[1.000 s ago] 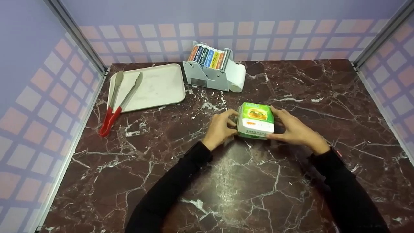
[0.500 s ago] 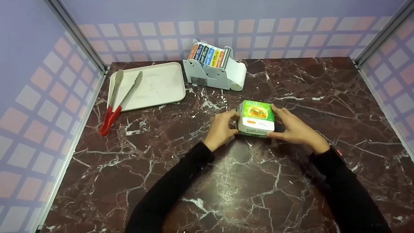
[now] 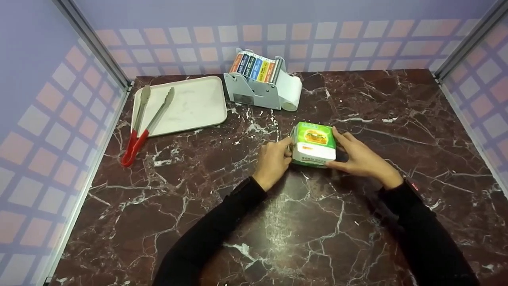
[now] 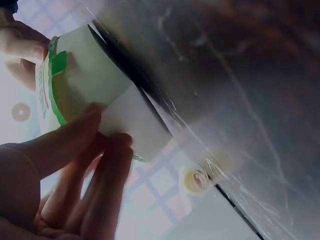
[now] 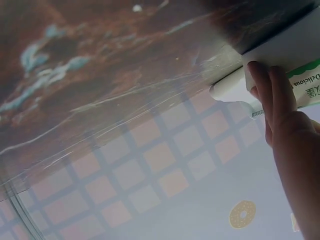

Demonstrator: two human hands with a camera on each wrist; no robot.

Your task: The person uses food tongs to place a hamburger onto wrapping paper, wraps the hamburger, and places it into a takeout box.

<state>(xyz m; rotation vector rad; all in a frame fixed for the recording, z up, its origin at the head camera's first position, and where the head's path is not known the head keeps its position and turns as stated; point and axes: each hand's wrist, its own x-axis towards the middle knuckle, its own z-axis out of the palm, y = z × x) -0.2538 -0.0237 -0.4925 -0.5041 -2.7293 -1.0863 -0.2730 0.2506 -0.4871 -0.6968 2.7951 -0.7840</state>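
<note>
A green and white burger box (image 3: 315,137) with a burger picture on its lid stands closed on the marble-patterned table. At its left side my left hand (image 3: 273,163) has thumb and fingertips close together on the box. The left wrist view shows the thumb (image 4: 82,130) and curled fingers against the white box wall (image 4: 95,80), near a small green tab (image 4: 59,63); their exact contact is partly hidden. My right hand (image 3: 361,161) grips the box's right side, thumb at the near corner and fingers at the far one. In the right wrist view, fingers (image 5: 280,95) lie along its side.
A white tray (image 3: 194,103) lies at the back left. Red-handled tongs (image 3: 139,143) rest partly on it. Behind the box stands a metal label dispenser (image 3: 254,89) with coloured labels and a white roll (image 3: 291,93). Tile-patterned panels (image 3: 329,47) enclose the table.
My left fingers have drawn in closer together at the box's left side, and the left wrist has shifted slightly right. The right hand keeps its grip; the box stays nearly in place.
</note>
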